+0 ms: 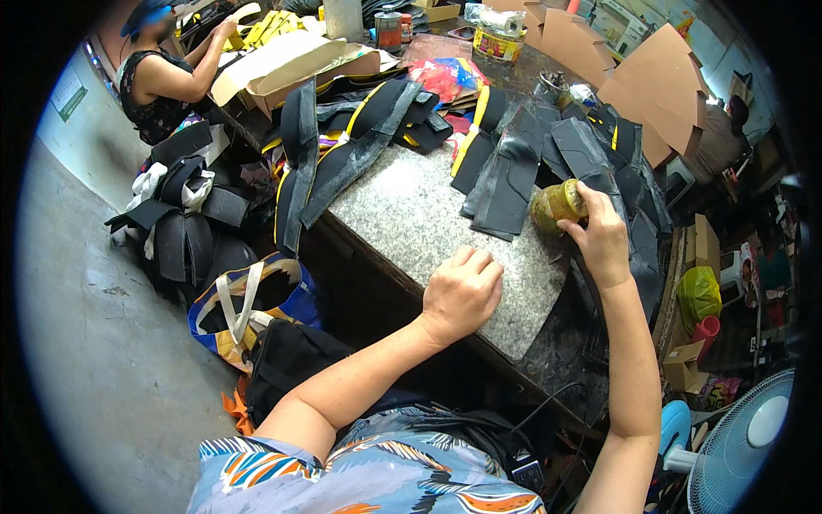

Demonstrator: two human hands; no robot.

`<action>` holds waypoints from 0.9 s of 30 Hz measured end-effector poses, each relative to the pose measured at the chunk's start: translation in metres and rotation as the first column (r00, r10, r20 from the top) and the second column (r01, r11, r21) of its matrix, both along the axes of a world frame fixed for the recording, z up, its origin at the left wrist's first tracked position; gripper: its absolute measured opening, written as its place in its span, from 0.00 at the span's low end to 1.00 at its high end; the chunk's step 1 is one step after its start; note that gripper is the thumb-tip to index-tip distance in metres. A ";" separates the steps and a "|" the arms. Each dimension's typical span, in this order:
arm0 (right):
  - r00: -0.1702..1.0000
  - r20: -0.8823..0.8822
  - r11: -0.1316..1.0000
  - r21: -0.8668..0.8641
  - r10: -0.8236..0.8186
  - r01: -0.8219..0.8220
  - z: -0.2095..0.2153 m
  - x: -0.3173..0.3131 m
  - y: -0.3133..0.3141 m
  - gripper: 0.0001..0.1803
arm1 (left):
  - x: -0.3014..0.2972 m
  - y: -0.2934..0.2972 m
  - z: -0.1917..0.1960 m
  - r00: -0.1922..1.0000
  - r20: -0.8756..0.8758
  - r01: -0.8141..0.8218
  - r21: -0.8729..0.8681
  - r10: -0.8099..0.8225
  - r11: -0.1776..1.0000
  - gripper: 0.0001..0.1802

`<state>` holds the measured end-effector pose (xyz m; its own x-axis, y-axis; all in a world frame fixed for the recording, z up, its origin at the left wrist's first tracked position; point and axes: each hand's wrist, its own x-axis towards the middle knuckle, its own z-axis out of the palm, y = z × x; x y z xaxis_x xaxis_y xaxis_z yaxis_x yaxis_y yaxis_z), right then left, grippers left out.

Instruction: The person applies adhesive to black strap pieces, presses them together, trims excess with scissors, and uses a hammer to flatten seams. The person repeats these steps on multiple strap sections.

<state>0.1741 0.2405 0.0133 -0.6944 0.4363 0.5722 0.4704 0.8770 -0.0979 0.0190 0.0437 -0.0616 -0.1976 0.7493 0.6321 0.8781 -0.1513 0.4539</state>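
Observation:
My right hand [604,231] grips a stained, yellowish jar [558,206] by its upper end, at the right part of a speckled grey stone slab [390,201]. Closed into a fist, my left hand [465,293] is over the slab's near edge; whatever its fingers may hold is hidden. Just beyond the jar lie flat black pieces [505,176], overlapping one another. Black strips with yellow edging [347,154] are spread across the slab's far left side. More black pieces [634,171] are heaped to the right of the jar.
Across the table, a person [163,77] handles yellow pieces. Brown cardboard sheets [655,90] stand at the far right. A white fan [741,445] is at the lower right. A blue-and-yellow bag [300,295] and a pile of black pieces [193,244] are left of the table.

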 end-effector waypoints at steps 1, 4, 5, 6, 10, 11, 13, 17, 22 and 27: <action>0.999 0.027 0.999 -0.017 -0.029 0.029 0.002 -0.003 0.000 0.34 | 0.000 0.000 0.000 1.000 -0.001 0.000 -0.002 0.000 1.000 0.06; 0.997 0.058 0.995 -0.088 -0.041 0.046 0.011 -0.017 0.003 0.33 | -0.002 -0.001 0.002 0.999 0.038 0.028 -0.030 -0.027 0.999 0.09; 0.994 0.060 0.983 -0.156 -0.089 0.097 0.013 -0.020 0.004 0.33 | -0.003 0.000 0.004 0.997 0.057 0.045 -0.041 -0.043 0.998 0.10; 0.988 0.066 0.964 -0.221 -0.137 0.148 0.013 -0.022 0.004 0.34 | -0.004 0.000 0.007 0.992 0.114 0.056 -0.039 -0.051 0.998 0.13; 0.983 -0.030 0.928 -0.334 -0.183 0.163 0.004 -0.020 -0.003 0.50 | -0.005 0.021 0.026 0.957 0.246 0.133 0.090 -0.152 0.987 0.26; 0.982 -0.119 0.905 -0.417 -0.144 0.082 0.000 -0.018 -0.006 0.58 | -0.004 0.033 0.032 0.948 0.254 0.152 0.166 -0.192 0.974 0.30; 0.982 -0.158 0.878 -0.478 -0.105 0.017 -0.007 -0.013 -0.007 0.71 | -0.002 0.065 0.044 0.949 0.193 0.203 0.231 -0.250 0.951 0.38; 0.927 -0.360 0.713 -0.677 -0.106 -0.182 -0.011 0.005 -0.004 0.68 | 0.003 0.126 0.054 0.939 0.015 0.343 0.023 -0.344 0.939 0.43; 0.951 -0.283 0.758 -0.646 -0.124 -0.093 0.001 0.039 -0.023 0.54 | -0.009 0.141 0.053 0.937 0.091 0.335 0.038 -0.337 0.942 0.27; 0.974 -0.227 0.880 -0.460 0.011 -0.118 -0.005 0.021 -0.073 0.57 | -0.011 0.094 0.073 0.762 0.486 0.376 0.207 -0.429 0.903 0.23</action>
<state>0.1955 0.1673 0.0082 -0.6163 0.6477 0.4480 0.3360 0.7308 -0.5942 0.0080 0.1375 0.0111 -0.2019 0.7774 0.5958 0.3729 -0.5015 0.7807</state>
